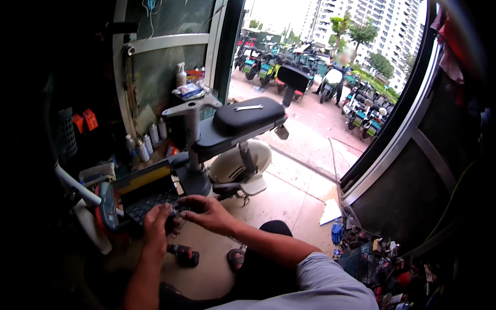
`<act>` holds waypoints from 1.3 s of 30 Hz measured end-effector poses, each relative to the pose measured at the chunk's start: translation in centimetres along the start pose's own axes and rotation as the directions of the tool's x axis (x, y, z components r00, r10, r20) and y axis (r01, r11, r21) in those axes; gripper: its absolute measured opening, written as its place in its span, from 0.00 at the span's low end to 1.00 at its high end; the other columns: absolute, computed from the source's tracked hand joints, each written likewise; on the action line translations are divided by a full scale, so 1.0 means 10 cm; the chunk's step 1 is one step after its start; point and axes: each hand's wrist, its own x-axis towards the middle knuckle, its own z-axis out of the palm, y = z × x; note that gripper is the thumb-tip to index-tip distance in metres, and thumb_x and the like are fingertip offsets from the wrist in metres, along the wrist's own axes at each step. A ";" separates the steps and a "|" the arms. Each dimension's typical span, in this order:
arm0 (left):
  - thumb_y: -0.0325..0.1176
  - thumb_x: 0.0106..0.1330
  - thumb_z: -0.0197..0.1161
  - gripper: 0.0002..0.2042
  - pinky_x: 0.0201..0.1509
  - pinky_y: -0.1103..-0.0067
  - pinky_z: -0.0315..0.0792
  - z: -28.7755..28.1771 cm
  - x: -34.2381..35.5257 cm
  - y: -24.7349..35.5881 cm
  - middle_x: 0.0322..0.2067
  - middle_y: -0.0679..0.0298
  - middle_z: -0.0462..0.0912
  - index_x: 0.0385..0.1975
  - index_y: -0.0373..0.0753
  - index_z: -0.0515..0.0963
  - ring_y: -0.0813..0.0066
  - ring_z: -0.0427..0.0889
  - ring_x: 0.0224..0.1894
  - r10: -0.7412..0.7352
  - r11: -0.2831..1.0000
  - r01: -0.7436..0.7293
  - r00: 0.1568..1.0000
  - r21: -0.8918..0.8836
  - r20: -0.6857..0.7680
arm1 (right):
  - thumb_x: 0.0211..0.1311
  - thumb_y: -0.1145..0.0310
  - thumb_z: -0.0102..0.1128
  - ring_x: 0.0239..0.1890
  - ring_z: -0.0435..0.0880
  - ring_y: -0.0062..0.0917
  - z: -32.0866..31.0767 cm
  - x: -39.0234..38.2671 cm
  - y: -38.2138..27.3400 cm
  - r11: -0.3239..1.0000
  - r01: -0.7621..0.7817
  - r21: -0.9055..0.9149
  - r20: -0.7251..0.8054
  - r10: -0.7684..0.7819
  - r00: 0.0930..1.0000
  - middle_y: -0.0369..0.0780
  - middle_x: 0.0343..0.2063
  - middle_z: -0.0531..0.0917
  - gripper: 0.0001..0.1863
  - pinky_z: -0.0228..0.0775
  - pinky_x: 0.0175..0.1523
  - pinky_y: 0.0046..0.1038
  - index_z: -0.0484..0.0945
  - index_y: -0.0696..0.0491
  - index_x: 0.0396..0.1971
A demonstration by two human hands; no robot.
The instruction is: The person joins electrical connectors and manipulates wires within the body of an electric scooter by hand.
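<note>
My left hand point(156, 219) is closed around a small dark metallic part point(174, 211), too small and covered to name. Coming in from the right, my right hand point(209, 213) has its thumb and fingers pinched at the same part. On the floor just below the hands lies a red and black cordless drill point(184, 254). Ahead of me stands an electric scooter with a black padded seat point(248, 116). A silver wrench point(249, 107) rests on that seat. An open tool case point(147, 199) with a dark tray is beyond my left hand.
Spray cans point(142, 150) stand by the glass door at the left. A white spray bottle point(181, 75) is behind the scooter. Loose parts point(382, 263) are heaped at the right near a blue glove point(337, 232). Outside the doorway, parked scooters point(266, 67) and a person point(341, 67) appear.
</note>
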 end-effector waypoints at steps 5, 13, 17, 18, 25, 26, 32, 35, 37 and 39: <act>0.45 0.76 0.65 0.13 0.21 0.83 0.69 0.03 -0.04 0.06 0.24 0.66 0.83 0.43 0.41 0.79 0.78 0.80 0.20 0.020 0.998 -0.017 0.999 -0.065 0.051 | 0.73 0.72 0.67 0.57 0.83 0.19 0.00 0.00 -0.07 1.000 -0.014 -0.012 0.007 0.014 1.000 0.38 0.54 0.85 0.22 0.76 0.64 0.25 0.76 0.60 0.63; 0.42 0.76 0.65 0.12 0.23 0.83 0.70 0.02 -0.03 0.03 0.25 0.66 0.83 0.45 0.41 0.79 0.78 0.80 0.21 0.019 0.998 -0.015 0.997 -0.068 0.071 | 0.72 0.74 0.67 0.56 0.84 0.18 -0.02 0.01 -0.03 0.996 0.044 -0.076 0.029 -0.042 0.999 0.38 0.53 0.86 0.20 0.77 0.63 0.24 0.77 0.59 0.61; 0.40 0.75 0.65 0.10 0.27 0.82 0.72 0.01 -0.02 0.03 0.28 0.67 0.83 0.47 0.40 0.80 0.78 0.81 0.25 0.009 1.000 -0.007 0.995 -0.020 0.102 | 0.71 0.76 0.67 0.55 0.85 0.19 0.02 -0.02 -0.12 0.992 0.071 -0.105 0.016 -0.070 0.997 0.38 0.51 0.88 0.19 0.78 0.61 0.25 0.79 0.58 0.60; 0.39 0.75 0.65 0.10 0.29 0.82 0.73 -0.01 -0.03 0.02 0.30 0.67 0.83 0.48 0.40 0.80 0.79 0.82 0.27 0.003 1.000 -0.002 0.993 -0.009 0.118 | 0.71 0.76 0.67 0.55 0.85 0.19 -0.01 0.00 -0.06 0.991 0.088 -0.100 0.027 -0.086 0.996 0.39 0.52 0.88 0.20 0.78 0.61 0.25 0.78 0.58 0.61; 0.42 0.76 0.55 0.09 0.24 0.80 0.74 -0.14 0.14 -0.22 0.29 0.70 0.77 0.41 0.46 0.79 0.78 0.78 0.23 0.044 0.979 -0.047 0.999 0.200 0.018 | 0.72 0.78 0.65 0.57 0.84 0.20 -0.01 0.03 0.03 0.989 0.101 -0.112 0.070 -0.094 0.993 0.39 0.54 0.87 0.21 0.78 0.63 0.26 0.77 0.59 0.63; 0.43 0.76 0.55 0.10 0.22 0.80 0.73 -0.16 0.16 -0.25 0.27 0.69 0.77 0.40 0.46 0.78 0.78 0.78 0.21 0.038 0.971 -0.035 0.999 0.236 -0.007 | 0.72 0.78 0.65 0.57 0.84 0.21 -0.02 0.03 0.01 0.991 0.089 -0.096 0.067 -0.083 0.994 0.39 0.54 0.87 0.21 0.78 0.63 0.26 0.77 0.59 0.63; 0.45 0.76 0.56 0.11 0.24 0.81 0.73 -0.08 0.10 -0.10 0.29 0.68 0.81 0.40 0.45 0.78 0.78 0.81 0.24 -0.146 0.972 0.152 0.988 0.177 -0.046 | 0.68 0.78 0.67 0.54 0.85 0.21 0.00 0.00 -0.08 0.976 0.149 -0.159 0.031 -0.146 0.989 0.40 0.53 0.87 0.23 0.79 0.61 0.27 0.77 0.59 0.62; 0.53 0.77 0.55 0.17 0.20 0.82 0.72 -0.10 0.08 -0.16 0.27 0.67 0.81 0.43 0.44 0.79 0.78 0.80 0.20 -0.182 0.971 0.188 0.982 0.147 -0.052 | 0.65 0.78 0.68 0.52 0.86 0.22 0.04 -0.02 -0.17 0.972 0.159 -0.172 0.013 -0.159 0.987 0.40 0.51 0.87 0.23 0.79 0.59 0.27 0.78 0.58 0.61; 0.57 0.76 0.55 0.21 0.21 0.82 0.73 -0.16 0.05 -0.24 0.26 0.67 0.81 0.44 0.44 0.78 0.78 0.80 0.20 -0.154 0.987 0.155 0.988 0.044 -0.023 | 0.65 0.78 0.69 0.51 0.86 0.23 0.04 -0.06 -0.12 0.969 0.145 -0.199 0.005 -0.147 0.989 0.40 0.50 0.87 0.23 0.80 0.58 0.28 0.79 0.58 0.59; 0.58 0.75 0.55 0.22 0.20 0.83 0.71 -0.02 0.06 -0.03 0.25 0.67 0.81 0.43 0.43 0.78 0.77 0.80 0.19 -0.219 0.954 0.225 0.974 0.197 -0.050 | 0.64 0.78 0.69 0.50 0.87 0.23 0.00 -0.01 -0.17 0.931 0.179 -0.318 0.011 -0.185 0.983 0.40 0.49 0.88 0.22 0.80 0.57 0.28 0.80 0.57 0.58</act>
